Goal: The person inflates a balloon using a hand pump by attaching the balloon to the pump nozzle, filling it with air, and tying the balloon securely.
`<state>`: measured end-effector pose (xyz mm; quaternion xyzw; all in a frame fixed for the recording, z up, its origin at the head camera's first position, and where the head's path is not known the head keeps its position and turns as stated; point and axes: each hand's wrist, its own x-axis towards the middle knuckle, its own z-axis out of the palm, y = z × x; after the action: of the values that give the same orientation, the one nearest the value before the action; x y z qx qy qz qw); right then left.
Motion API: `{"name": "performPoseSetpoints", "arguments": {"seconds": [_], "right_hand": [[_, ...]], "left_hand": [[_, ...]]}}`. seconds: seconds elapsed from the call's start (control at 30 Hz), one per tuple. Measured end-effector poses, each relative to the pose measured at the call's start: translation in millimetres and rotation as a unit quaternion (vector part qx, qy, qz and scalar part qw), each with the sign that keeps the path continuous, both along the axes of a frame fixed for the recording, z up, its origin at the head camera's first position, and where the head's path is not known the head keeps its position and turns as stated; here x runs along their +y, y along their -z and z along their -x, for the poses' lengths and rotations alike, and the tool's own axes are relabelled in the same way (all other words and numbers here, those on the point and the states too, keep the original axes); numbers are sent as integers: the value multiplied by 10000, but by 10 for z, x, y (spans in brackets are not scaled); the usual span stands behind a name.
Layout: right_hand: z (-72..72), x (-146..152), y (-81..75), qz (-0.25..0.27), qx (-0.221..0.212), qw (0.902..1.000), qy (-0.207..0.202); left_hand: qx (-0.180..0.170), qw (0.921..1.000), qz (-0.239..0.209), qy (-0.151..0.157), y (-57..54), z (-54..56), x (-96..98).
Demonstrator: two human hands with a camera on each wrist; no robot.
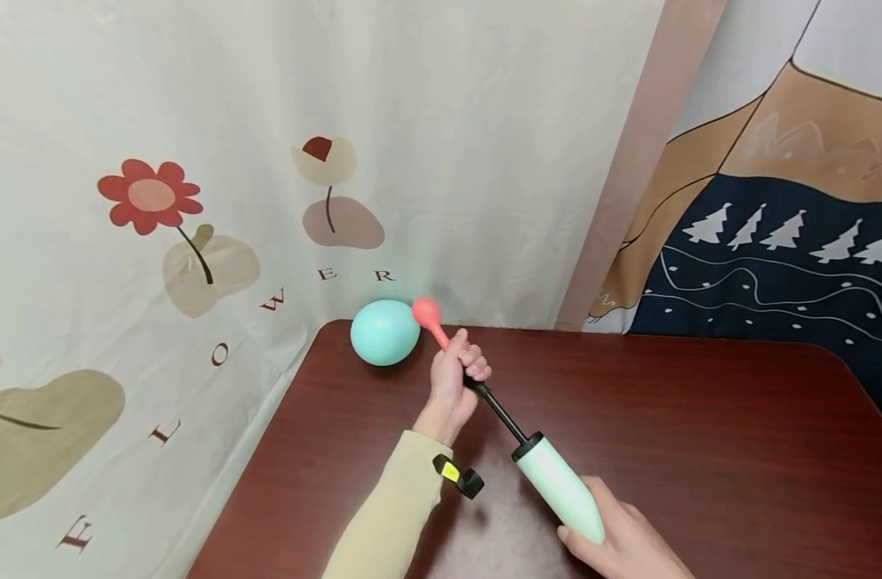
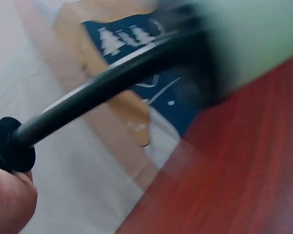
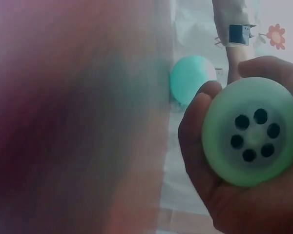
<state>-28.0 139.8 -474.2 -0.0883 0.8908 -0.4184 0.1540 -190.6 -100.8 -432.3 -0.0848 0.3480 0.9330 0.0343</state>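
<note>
A hand pump with a pale green barrel (image 1: 562, 490) and a black rod (image 1: 504, 414) slants across the head view, the rod drawn out of the barrel. My left hand (image 1: 458, 378) grips the pump's nozzle end together with the neck of a small, slightly filled coral balloon (image 1: 427, 312). Around the lower barrel my right hand (image 1: 621, 531) is curled. In the right wrist view the barrel's round end (image 3: 254, 134) shows a ring of dark holes, with fingers wrapped about it. The left wrist view has the black rod (image 2: 97, 90) running to the blurred barrel.
A blown-up turquoise balloon (image 1: 385, 333) lies at the back left corner of the dark red-brown table (image 1: 701, 434), close to the curtain. The printed curtain (image 1: 484, 161) hangs along the table's back and left edges. A black camera (image 1: 461, 476) is strapped to the left wrist.
</note>
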Motion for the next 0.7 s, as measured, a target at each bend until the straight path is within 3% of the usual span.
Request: {"name": "performPoseSetpoints", "arguments": {"seconds": [0.1, 0.27, 0.33, 0.5, 0.7], "right_hand": [[92, -118, -43, -65, -92, 9996, 252], [208, -261, -114, 27, 350, 9983, 467], [231, -295, -118, 71, 601, 9971, 457], [225, -345, -94, 132, 818, 9956, 429], [165, -336, -44, -13, 462, 9975, 529]], "left_hand": [[-1, 9988, 382, 304, 26, -55, 98], [381, 9913, 548, 1135, 54, -133, 167], [479, 9893, 548, 1265, 68, -146, 168], [177, 9953, 622, 722, 83, -154, 167], [93, 9993, 79, 354, 45, -106, 109]]}}
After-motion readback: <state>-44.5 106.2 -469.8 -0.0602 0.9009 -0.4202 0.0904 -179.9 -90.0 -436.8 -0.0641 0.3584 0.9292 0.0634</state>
